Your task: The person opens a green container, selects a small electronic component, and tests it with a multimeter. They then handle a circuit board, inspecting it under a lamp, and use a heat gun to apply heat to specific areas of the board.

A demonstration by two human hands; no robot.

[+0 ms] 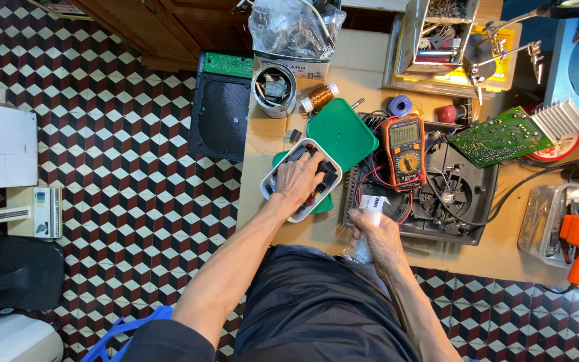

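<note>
My bench [283, 234] is crowded, so I take it from the big things down. Just beyond my right hand [378, 231] lies the black housing [460, 194], lid off, its insides and red wires bare; I judge the opening-up done and the work inside unfinished. An orange meter [404, 142] lies on the housing's near-left part, straight ahead of that hand, long axis running away from me, screen at the far end. A green board [497, 137] rests further to the right of it.

Under my left hand [297, 179] is the white box [296, 179], a rounded oblong whose long axis slants from near-left to far-right. It lies open, full of small dark and red parts, and its green lid [341, 134] sits off, just beyond the hand and to the right, touching the box's far corner. So the box is opened and I am in among the parts; nothing has visibly been picked out of it yet, as far as I can tell.

My left hand is palm down in the box, fingers bent into the parts; whether they pinch one I cannot tell. My right hand is closed round a small clear bag [362, 249] with a white label [372, 202] sticking up out of the fist toward the housing; the bag's long axis runs roughly toward and away from me, and its lower end hangs at the bench edge over my lap.
</note>
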